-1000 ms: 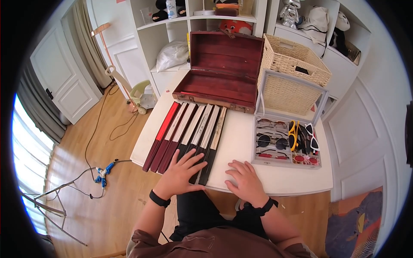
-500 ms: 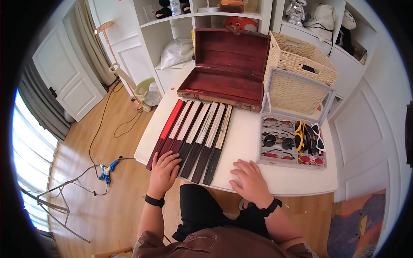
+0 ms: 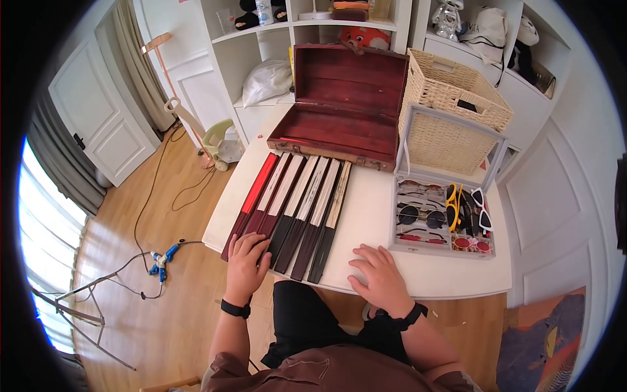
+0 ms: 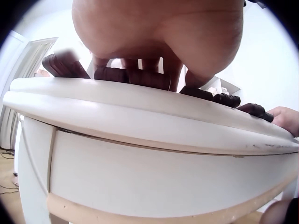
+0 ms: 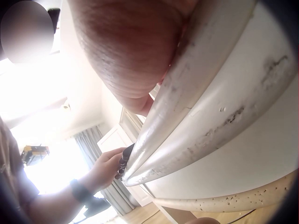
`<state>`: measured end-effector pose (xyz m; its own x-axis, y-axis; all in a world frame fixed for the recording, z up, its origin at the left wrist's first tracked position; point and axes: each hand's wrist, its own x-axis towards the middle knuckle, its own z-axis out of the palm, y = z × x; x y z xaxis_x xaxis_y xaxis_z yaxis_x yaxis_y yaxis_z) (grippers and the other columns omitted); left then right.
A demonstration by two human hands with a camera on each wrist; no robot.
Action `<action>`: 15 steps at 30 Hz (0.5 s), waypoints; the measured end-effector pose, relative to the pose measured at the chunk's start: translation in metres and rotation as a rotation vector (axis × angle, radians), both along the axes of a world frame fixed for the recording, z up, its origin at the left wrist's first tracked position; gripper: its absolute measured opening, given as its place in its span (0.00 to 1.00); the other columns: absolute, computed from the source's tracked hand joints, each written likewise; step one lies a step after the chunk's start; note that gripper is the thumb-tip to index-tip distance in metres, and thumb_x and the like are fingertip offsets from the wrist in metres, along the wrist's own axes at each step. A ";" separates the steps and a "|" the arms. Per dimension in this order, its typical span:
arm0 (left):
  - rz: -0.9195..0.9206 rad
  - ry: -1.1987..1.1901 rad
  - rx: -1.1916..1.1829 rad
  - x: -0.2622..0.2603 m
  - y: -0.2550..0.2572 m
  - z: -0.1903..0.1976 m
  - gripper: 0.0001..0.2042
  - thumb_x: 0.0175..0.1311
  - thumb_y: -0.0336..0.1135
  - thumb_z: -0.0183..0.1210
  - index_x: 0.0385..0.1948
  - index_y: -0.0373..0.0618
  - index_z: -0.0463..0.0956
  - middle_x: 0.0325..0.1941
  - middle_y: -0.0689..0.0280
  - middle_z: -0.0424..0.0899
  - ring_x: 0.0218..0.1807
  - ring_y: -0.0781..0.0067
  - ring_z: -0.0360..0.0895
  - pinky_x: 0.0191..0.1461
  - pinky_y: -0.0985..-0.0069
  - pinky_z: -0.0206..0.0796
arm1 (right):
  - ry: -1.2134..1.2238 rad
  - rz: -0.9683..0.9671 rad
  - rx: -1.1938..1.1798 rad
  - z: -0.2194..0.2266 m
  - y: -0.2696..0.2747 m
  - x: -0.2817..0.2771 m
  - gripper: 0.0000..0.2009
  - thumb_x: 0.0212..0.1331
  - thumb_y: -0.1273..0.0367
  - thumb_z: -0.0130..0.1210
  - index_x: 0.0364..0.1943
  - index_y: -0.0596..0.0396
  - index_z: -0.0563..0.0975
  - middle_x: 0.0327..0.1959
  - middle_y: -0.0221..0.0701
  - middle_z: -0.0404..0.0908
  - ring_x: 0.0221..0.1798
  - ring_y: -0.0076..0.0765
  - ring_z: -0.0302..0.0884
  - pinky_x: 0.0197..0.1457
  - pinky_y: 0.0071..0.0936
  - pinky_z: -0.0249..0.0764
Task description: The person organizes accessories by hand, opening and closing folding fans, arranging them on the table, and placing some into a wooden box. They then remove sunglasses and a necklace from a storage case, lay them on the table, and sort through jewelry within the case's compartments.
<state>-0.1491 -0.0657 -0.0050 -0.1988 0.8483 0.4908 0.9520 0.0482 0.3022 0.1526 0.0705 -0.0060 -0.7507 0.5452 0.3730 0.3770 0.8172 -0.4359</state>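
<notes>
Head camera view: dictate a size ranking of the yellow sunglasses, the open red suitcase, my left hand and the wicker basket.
1. Open red suitcase
2. Wicker basket, partly hidden
3. Left hand
4. Yellow sunglasses

Bright daylight from the window at left — blown-out glare in the right wrist view, soft shadows, fisheye-bent edges, black corners
</notes>
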 end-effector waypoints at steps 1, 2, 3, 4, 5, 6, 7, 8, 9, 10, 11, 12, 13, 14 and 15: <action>0.029 -0.010 0.004 -0.002 -0.002 -0.002 0.13 0.62 0.32 0.62 0.49 0.46 0.83 0.56 0.65 0.82 0.66 0.60 0.74 0.76 0.50 0.52 | 0.000 0.000 0.000 0.000 0.000 0.000 0.14 0.59 0.63 0.63 0.46 0.52 0.80 0.60 0.35 0.76 0.70 0.43 0.68 0.75 0.50 0.59; 0.059 -0.021 0.008 -0.002 -0.004 -0.003 0.13 0.62 0.32 0.62 0.48 0.46 0.83 0.55 0.65 0.83 0.65 0.59 0.74 0.76 0.50 0.52 | -0.002 -0.002 0.002 -0.001 0.000 0.000 0.14 0.59 0.63 0.63 0.46 0.52 0.80 0.60 0.35 0.76 0.70 0.43 0.68 0.75 0.50 0.59; 0.062 -0.021 0.007 -0.002 -0.005 -0.003 0.13 0.62 0.32 0.62 0.48 0.46 0.83 0.55 0.65 0.83 0.65 0.59 0.74 0.76 0.50 0.52 | -0.005 -0.002 0.004 -0.001 0.000 0.000 0.14 0.59 0.63 0.63 0.46 0.52 0.80 0.60 0.34 0.76 0.70 0.43 0.68 0.75 0.50 0.59; 0.063 -0.018 0.015 0.000 -0.005 -0.003 0.13 0.62 0.32 0.61 0.48 0.46 0.83 0.55 0.65 0.83 0.65 0.59 0.74 0.76 0.50 0.51 | -0.005 0.001 0.004 -0.001 0.000 -0.001 0.14 0.59 0.63 0.63 0.46 0.52 0.80 0.60 0.34 0.76 0.70 0.43 0.68 0.75 0.50 0.59; 0.063 -0.014 0.022 0.001 -0.005 -0.003 0.13 0.62 0.32 0.61 0.48 0.45 0.83 0.55 0.65 0.83 0.65 0.59 0.74 0.77 0.49 0.51 | -0.004 -0.001 0.002 -0.001 0.000 -0.001 0.14 0.59 0.63 0.63 0.46 0.52 0.80 0.60 0.34 0.76 0.70 0.42 0.68 0.75 0.50 0.59; 0.065 -0.014 0.021 0.000 -0.005 -0.004 0.13 0.62 0.32 0.61 0.48 0.45 0.83 0.55 0.65 0.83 0.65 0.59 0.74 0.77 0.49 0.51 | -0.002 -0.005 0.000 0.000 0.000 -0.001 0.14 0.59 0.63 0.63 0.46 0.52 0.80 0.60 0.34 0.76 0.70 0.42 0.68 0.75 0.50 0.59; 0.058 -0.017 0.030 0.000 -0.004 -0.006 0.13 0.63 0.32 0.61 0.48 0.45 0.83 0.55 0.65 0.83 0.65 0.59 0.74 0.77 0.49 0.50 | -0.002 -0.004 0.000 0.000 0.000 -0.001 0.14 0.59 0.63 0.63 0.46 0.52 0.80 0.60 0.34 0.76 0.70 0.42 0.68 0.75 0.50 0.59; 0.052 -0.019 0.038 -0.001 -0.004 -0.007 0.13 0.63 0.32 0.61 0.49 0.45 0.83 0.55 0.65 0.83 0.66 0.60 0.74 0.77 0.49 0.50 | 0.000 -0.004 0.000 0.000 0.000 0.000 0.13 0.59 0.63 0.63 0.46 0.51 0.80 0.60 0.34 0.76 0.70 0.42 0.68 0.75 0.50 0.59; 0.052 -0.019 0.038 -0.001 -0.004 -0.007 0.13 0.63 0.32 0.61 0.49 0.45 0.83 0.55 0.65 0.83 0.66 0.60 0.74 0.77 0.49 0.50 | 0.001 -0.004 0.000 0.000 0.000 0.000 0.13 0.59 0.63 0.63 0.46 0.51 0.80 0.60 0.34 0.76 0.70 0.42 0.68 0.75 0.50 0.59; 0.047 -0.024 0.030 -0.002 -0.004 -0.007 0.14 0.63 0.32 0.61 0.50 0.44 0.83 0.56 0.65 0.83 0.66 0.59 0.74 0.77 0.48 0.49 | 0.001 -0.004 0.000 0.000 0.000 0.000 0.13 0.59 0.63 0.63 0.46 0.51 0.80 0.60 0.34 0.76 0.70 0.42 0.68 0.75 0.50 0.59; 0.041 -0.029 0.023 -0.002 -0.004 -0.007 0.14 0.63 0.32 0.61 0.50 0.44 0.82 0.57 0.64 0.83 0.67 0.59 0.74 0.78 0.48 0.49 | 0.000 -0.005 -0.002 0.000 0.000 0.000 0.13 0.59 0.63 0.63 0.46 0.51 0.80 0.60 0.34 0.76 0.70 0.42 0.68 0.75 0.50 0.59; 0.039 -0.027 0.023 -0.002 -0.003 -0.007 0.14 0.63 0.32 0.61 0.50 0.44 0.82 0.57 0.64 0.83 0.67 0.59 0.74 0.78 0.48 0.49 | 0.001 -0.006 -0.003 0.000 0.000 0.000 0.13 0.59 0.63 0.63 0.46 0.51 0.80 0.60 0.34 0.76 0.70 0.42 0.68 0.75 0.50 0.59; 0.035 -0.034 0.018 -0.002 -0.003 -0.007 0.14 0.63 0.31 0.61 0.51 0.44 0.82 0.57 0.64 0.83 0.67 0.59 0.73 0.78 0.48 0.48 | 0.002 -0.007 -0.003 0.001 0.000 -0.001 0.13 0.59 0.63 0.63 0.46 0.51 0.80 0.60 0.34 0.76 0.70 0.42 0.68 0.75 0.50 0.59; 0.031 -0.040 0.013 -0.002 -0.003 -0.007 0.15 0.63 0.31 0.61 0.51 0.44 0.82 0.58 0.64 0.83 0.68 0.59 0.73 0.78 0.48 0.48 | 0.003 -0.007 -0.003 0.002 -0.001 0.000 0.13 0.59 0.63 0.63 0.46 0.51 0.81 0.60 0.33 0.77 0.70 0.42 0.68 0.75 0.50 0.59; 0.032 -0.040 0.013 -0.002 -0.003 -0.007 0.15 0.63 0.31 0.61 0.51 0.44 0.82 0.58 0.64 0.83 0.68 0.59 0.73 0.78 0.48 0.48 | 0.004 -0.006 -0.002 0.002 -0.001 0.000 0.13 0.59 0.63 0.63 0.46 0.52 0.81 0.60 0.33 0.77 0.70 0.42 0.68 0.75 0.50 0.59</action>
